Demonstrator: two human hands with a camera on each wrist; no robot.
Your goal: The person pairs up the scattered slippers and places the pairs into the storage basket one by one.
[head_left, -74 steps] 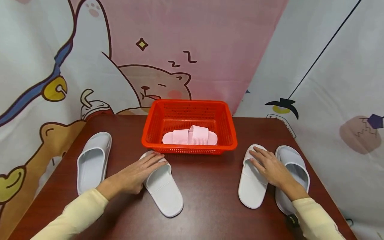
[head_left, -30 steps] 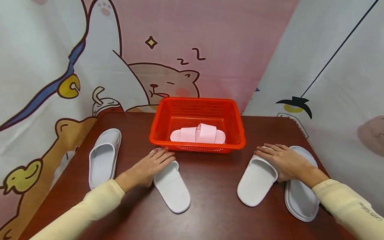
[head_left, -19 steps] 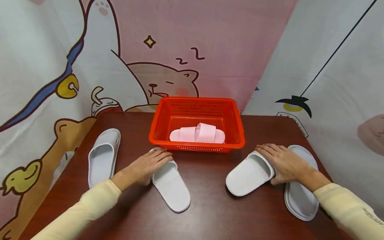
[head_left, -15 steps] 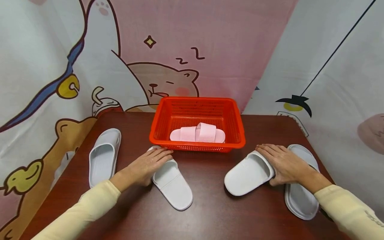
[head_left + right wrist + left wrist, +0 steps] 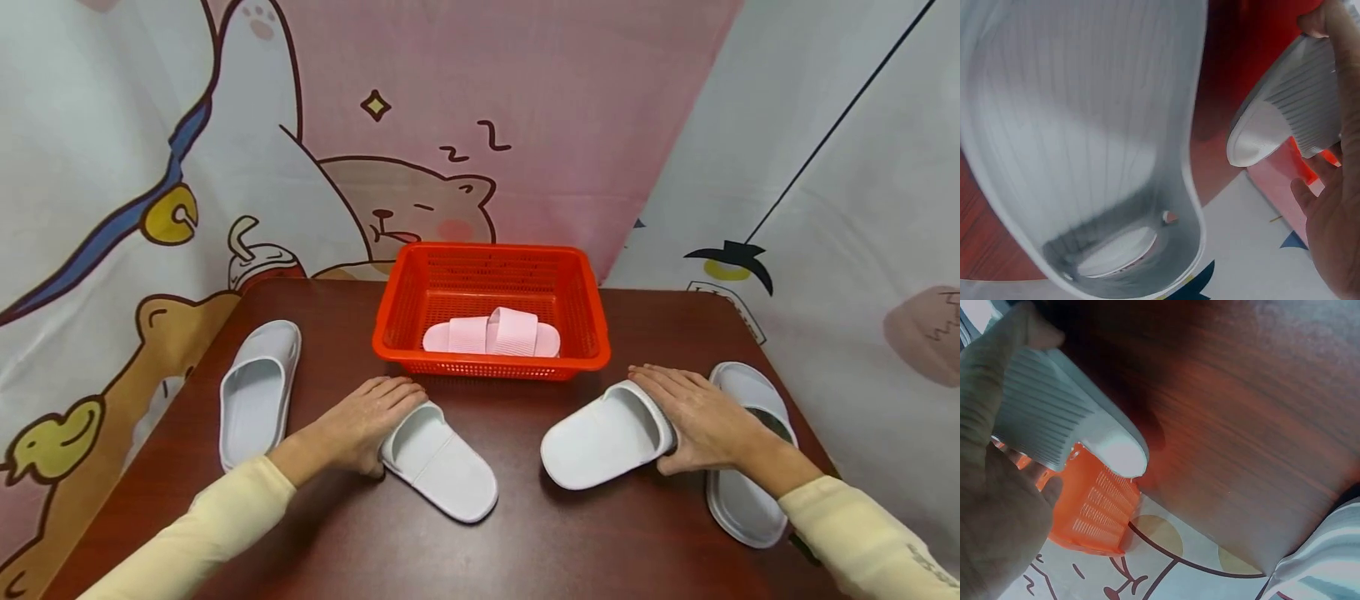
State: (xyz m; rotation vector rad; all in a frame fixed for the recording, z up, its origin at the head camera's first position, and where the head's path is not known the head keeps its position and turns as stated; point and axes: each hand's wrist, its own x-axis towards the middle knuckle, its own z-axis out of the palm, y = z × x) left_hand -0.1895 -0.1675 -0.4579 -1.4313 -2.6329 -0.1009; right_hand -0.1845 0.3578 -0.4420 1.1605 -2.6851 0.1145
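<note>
My left hand [image 5: 360, 425] grips a white slide slipper [image 5: 450, 475] across its strap, thumb on one side and fingers on the other. In the left wrist view that slipper's ribbed strap [image 5: 1041, 412] sits between thumb and fingers, its toe sticking out. Further right, a matching white slide slipper [image 5: 596, 450] is held by my right hand [image 5: 697, 417] at the strap. Both slippers' heels angle inward toward each other, and the hands cover most of their straps and toes. In the right wrist view my right hand [image 5: 1335, 206] wraps round the ribbed strap [image 5: 1313, 100].
A red-orange basket [image 5: 491, 367] at the back holds pink slippers [image 5: 517, 333]. One grey clog [image 5: 258, 392] lies at the table's left. Another grey clog [image 5: 750, 500] lies at the right edge, partly under my right forearm. The brown table [image 5: 480, 558] meets printed curtains behind.
My right hand has taken hold of its slipper, shifted left off the clog's side and turned the heel inward. My left hand's slipper has swung its heel to the right.
</note>
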